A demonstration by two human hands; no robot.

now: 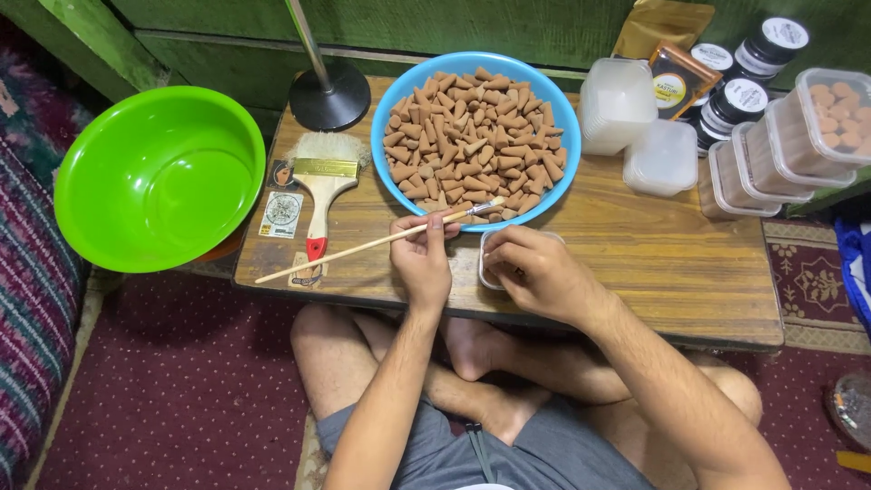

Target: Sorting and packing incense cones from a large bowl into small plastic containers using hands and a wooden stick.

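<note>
My left hand (424,257) pinches a thin, long-handled paintbrush (363,246); its bristle tip rests at the near rim of a blue bowl (562,118) heaped with brown cone-shaped pieces (476,141). My right hand (535,270) curls over a small clear plastic container (485,272) on the low wooden table (653,254), just in front of the bowl. The container's inside is mostly hidden by my fingers.
A wide flat brush (322,177) lies left of the bowl, by a black lamp base (328,95). A green bowl (159,177) sits off the table's left. Stacked clear tubs (635,127), filled tubs (821,122) and dark jars (744,95) crowd the back right.
</note>
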